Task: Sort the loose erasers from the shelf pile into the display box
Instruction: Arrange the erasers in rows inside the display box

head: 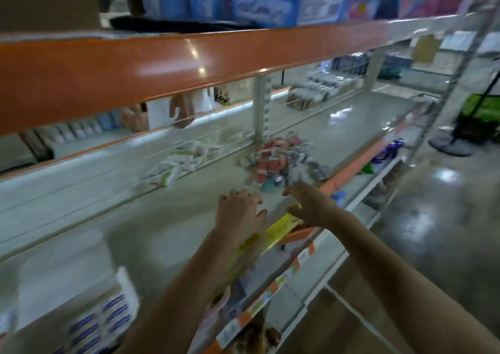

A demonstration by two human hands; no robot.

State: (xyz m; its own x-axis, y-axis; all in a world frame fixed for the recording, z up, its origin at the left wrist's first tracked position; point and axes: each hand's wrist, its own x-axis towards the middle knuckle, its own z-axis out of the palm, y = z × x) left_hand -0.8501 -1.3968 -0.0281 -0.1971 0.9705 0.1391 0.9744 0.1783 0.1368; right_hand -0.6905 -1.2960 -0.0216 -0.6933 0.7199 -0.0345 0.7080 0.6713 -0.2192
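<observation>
Left hand (239, 213): back up, fingers spread and loosely bent, over the near end of the shelf (162, 232), touching or just above the long yellow box (273, 234). Blur prevents telling whether it grips anything. Right hand (311, 204): fingers straight and extended toward 11 o'clock, palm down, resting on or just over the far end of the same box. Nothing visibly pinched. The two hands sit side by side, apart, with a narrow gap between them.

Yellow box: lies along the shelf's front edge, running from 7 o'clock to 1 o'clock under both hands; contents not readable.

Pile of loose erasers (281, 161): at 12 to 1 o'clock from the hands, just beyond the right fingertips, heaped on the shelf near a white upright post (260, 110). Red, white, blue and pinkish pieces, individual shapes blurred.

At 10 o'clock from the pile, white-and-green packets (178, 164) behind thin wire dividers. At 7 o'clock, lower left, white boxes with blue labels (102, 324). Overhead, an orange shelf beam (162, 64) crosses the view. Glossy floor (433, 218) at 3 o'clock.
</observation>
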